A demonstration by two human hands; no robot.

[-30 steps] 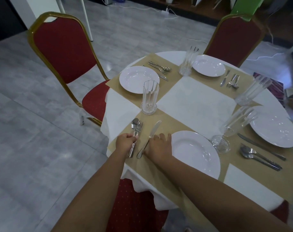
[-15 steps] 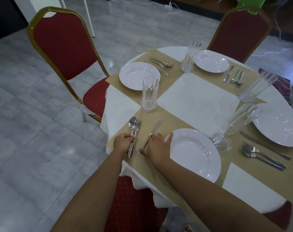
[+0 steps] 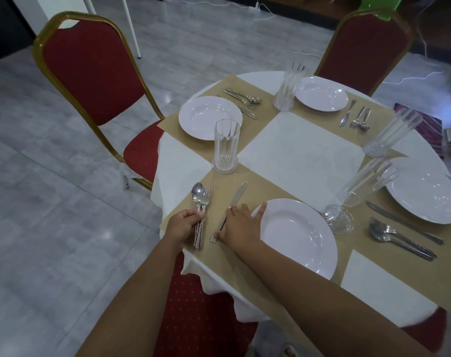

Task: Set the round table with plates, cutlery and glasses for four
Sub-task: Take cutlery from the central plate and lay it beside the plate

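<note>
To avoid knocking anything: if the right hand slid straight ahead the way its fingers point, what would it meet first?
Probably the knife blade, just ahead of the right hand; beyond it, perhaps the tall glass, though depth is unclear.

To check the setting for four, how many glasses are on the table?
4 glasses: one by the left plate, one by the far plate, one beyond the right plate, one right of the near plate.

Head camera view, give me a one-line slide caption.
Left hand grips a spoon and fork while right hand rests on the knife beside the near plate.
</note>
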